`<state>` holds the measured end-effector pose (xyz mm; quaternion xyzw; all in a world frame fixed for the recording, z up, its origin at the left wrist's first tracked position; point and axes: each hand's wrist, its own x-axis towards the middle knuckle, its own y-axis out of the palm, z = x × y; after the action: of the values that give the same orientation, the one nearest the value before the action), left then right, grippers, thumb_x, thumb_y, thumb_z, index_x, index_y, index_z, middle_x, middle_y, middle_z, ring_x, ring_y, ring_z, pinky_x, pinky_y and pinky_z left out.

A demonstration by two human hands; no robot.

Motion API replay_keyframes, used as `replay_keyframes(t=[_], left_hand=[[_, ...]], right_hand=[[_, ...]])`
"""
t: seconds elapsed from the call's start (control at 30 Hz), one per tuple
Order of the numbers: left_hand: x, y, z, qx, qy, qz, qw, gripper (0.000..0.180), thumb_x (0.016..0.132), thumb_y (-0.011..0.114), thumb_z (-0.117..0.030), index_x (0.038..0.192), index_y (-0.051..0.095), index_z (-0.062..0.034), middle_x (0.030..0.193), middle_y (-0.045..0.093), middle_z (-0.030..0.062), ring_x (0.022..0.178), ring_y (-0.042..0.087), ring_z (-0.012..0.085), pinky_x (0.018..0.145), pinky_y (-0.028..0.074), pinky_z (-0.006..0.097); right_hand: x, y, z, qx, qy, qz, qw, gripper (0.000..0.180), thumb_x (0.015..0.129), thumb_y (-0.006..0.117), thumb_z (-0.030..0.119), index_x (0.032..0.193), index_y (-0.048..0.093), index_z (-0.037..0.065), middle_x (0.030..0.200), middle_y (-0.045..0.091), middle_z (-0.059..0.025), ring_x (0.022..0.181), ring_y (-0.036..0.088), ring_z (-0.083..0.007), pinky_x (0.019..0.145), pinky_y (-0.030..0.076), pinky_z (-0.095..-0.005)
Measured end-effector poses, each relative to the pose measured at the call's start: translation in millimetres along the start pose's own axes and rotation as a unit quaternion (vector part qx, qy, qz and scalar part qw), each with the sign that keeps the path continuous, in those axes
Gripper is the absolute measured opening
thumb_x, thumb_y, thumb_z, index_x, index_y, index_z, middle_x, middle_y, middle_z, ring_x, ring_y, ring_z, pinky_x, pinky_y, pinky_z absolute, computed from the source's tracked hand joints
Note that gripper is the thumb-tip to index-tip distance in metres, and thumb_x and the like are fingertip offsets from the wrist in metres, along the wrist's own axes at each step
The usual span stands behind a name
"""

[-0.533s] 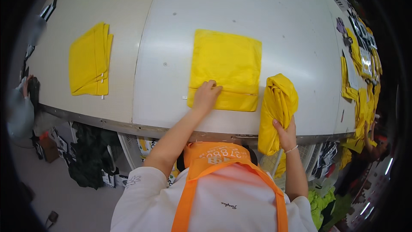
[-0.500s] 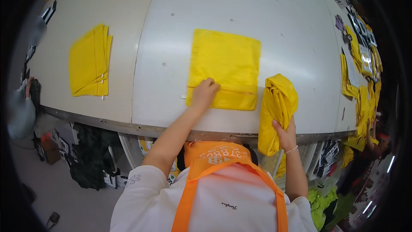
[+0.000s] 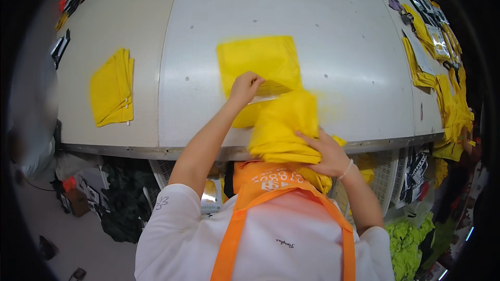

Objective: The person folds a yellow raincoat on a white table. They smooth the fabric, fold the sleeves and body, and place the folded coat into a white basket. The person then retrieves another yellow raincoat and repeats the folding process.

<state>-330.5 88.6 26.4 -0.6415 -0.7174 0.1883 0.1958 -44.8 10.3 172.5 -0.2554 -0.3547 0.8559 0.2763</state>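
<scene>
A flat yellow fabric pouch (image 3: 259,60) lies on the table in front of me, its near side gaping at the slit. My left hand (image 3: 246,88) pinches the upper lip of that slit and holds it raised. In my right hand (image 3: 328,154) is a folded yellow fabric bundle (image 3: 286,125), gripped from its right side with the thumb on top. The bundle hangs over the table's front edge and covers the pouch's near right part; motion blurs it. Whether its far end is inside the slit, I cannot tell.
A stack of flat yellow pouches (image 3: 112,88) lies on the left of the table (image 3: 208,15). Yellow pieces (image 3: 442,93) and packets crowd the far right. Below the front edge are dark cloth (image 3: 125,198) at left and a bright green heap (image 3: 409,250) at right.
My right hand has swung the yellow bundle left and turned it toward the pouch's near side. My left hand has lifted the slit's lip, and the slit now gapes.
</scene>
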Motion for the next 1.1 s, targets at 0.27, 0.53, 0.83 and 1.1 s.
replay_keyframes(t=[0.27,0.53,0.83,1.1], left_hand=[[-6,-77,-54,0.026,-0.026,0.262,0.964,0.021,0.082,0.063,-0.018,0.083,0.067,0.002,0.067,0.063,0.0052,0.066,0.054,0.0095,0.061,0.043,0.026],[-57,-3,12,-0.143,-0.258,0.121,0.948,0.05,0.081,0.06,-0.027,0.119,0.053,0.0044,0.092,0.064,0.0155,0.078,0.062,0.0199,0.064,0.05,0.029],[-47,-8,-78,0.147,-0.008,0.031,0.989,0.039,0.089,0.047,-0.025,0.069,0.062,0.0041,0.066,0.063,0.0175,0.061,0.061,0.0306,0.057,0.048,0.039],[-74,1,-79,0.027,-0.031,0.047,0.998,0.039,0.087,0.052,-0.028,0.061,0.061,-0.0003,0.059,0.057,0.0181,0.058,0.056,0.0377,0.058,0.043,0.047]], right_hand=[[70,27,-39,0.018,0.002,0.056,0.998,0.069,0.072,0.071,0.031,0.134,0.043,0.022,0.132,0.037,-0.0249,0.118,0.043,-0.0391,0.098,0.038,-0.039],[93,14,-62,0.062,0.072,-0.01,0.995,0.06,0.077,0.067,0.033,0.129,0.047,0.01,0.132,0.038,-0.0208,0.119,0.042,-0.0368,0.1,0.036,-0.0371],[101,3,-55,-0.084,0.144,-0.071,0.983,0.055,0.08,0.062,0.032,0.128,0.047,0.011,0.135,0.033,-0.0231,0.111,0.048,-0.04,0.094,0.041,-0.0409],[110,4,-45,-0.104,0.13,-0.088,0.982,0.05,0.08,0.06,0.04,0.113,0.058,0.002,0.132,0.032,-0.0313,0.099,0.056,-0.0385,0.084,0.047,-0.0411]])
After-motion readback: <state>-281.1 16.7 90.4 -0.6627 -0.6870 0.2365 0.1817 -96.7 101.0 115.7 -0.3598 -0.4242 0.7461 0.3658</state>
